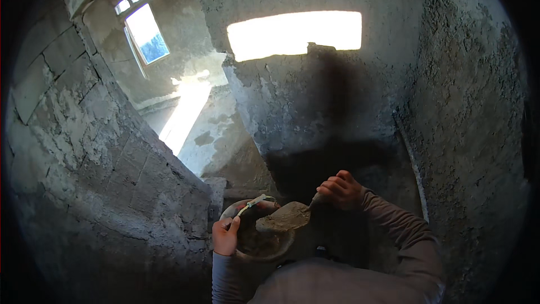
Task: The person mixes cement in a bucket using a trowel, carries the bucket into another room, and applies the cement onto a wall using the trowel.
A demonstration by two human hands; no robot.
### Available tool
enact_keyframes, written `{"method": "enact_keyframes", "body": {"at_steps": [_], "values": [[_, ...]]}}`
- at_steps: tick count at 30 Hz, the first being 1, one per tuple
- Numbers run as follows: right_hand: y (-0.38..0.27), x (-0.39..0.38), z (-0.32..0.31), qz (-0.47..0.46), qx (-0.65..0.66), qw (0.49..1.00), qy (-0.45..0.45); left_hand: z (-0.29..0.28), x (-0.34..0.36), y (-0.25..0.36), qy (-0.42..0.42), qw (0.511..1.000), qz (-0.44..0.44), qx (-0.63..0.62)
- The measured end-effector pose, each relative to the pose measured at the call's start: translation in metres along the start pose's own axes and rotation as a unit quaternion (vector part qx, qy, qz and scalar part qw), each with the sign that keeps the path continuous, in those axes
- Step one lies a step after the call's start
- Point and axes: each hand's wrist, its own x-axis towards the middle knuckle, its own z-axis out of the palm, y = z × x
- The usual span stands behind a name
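Observation:
A round bucket (pixel 288 243) stands in front of me with grey-brown mortar (pixel 256 245) inside. My right hand (pixel 343 190) is closed round the handle of a trowel. Its broad blade (pixel 284 217), coated in mortar, lies over the bucket's opening. At the bucket's left side, my left hand (pixel 225 236) pinches a thin pale strip (pixel 251 205) with greenish parts. The strip slants up across the far rim; whether it is the bucket's handle, I cannot tell.
A rough plastered wall (pixel 332 95) rises ahead, with a bright sunlit patch (pixel 295 34) on it. Bare block wall (pixel 112 152) runs along the left, and another coarse wall (pixel 472 118) stands close on the right. A window (pixel 146 34) is at the far left.

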Motion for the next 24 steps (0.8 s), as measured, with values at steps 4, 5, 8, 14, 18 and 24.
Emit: {"method": "enact_keyframes", "body": {"at_steps": [4,5,8,14,18,24], "values": [[0.007,0.032,-0.020,0.030,-0.037,0.997,0.060,-0.005,-0.011,-0.009,0.008,1.000,0.013,-0.009],[0.008,0.040,-0.023,0.027,-0.039,0.997,0.061,-0.005,-0.013,-0.009,0.012,1.000,0.002,-0.015],[0.010,0.061,-0.032,0.034,-0.066,0.993,0.097,-0.008,-0.021,-0.002,0.016,1.000,0.003,0.005],[0.021,0.096,-0.045,0.017,-0.061,0.987,0.149,-0.020,-0.037,0.003,0.057,0.998,0.007,0.037],[0.026,0.123,-0.036,0.039,-0.004,0.981,0.188,-0.032,-0.055,-0.011,0.078,0.994,-0.036,0.061],[0.099,0.185,0.073,0.284,0.084,0.938,0.181,-0.042,-0.074,-0.025,0.072,0.991,-0.063,0.092]]}}
